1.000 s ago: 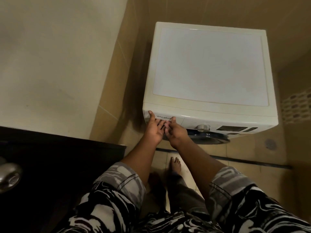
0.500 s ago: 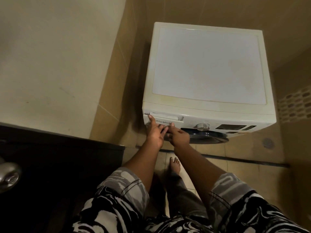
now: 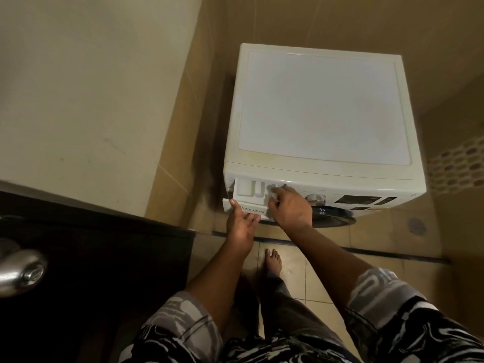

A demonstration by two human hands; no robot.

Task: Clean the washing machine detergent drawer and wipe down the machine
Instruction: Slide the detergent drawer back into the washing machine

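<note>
Detergent drawer [image 3: 250, 191] pulled out of the washing machine [image 3: 322, 111]
Left hand [image 3: 241, 224] grips the drawer's front panel; right hand [image 3: 289, 208] reaches into its compartments, fingers curled, grasp unclear

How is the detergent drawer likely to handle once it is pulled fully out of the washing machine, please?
The detergent drawer looks like moulded white plastic with open compartments, so probably stiff and light. Any residue inside cannot be made out, so it may be slippery. The left hand holds its front panel while the right hand reaches into the compartments; supporting it underneath seems wise once it leaves the washing machine.
</note>
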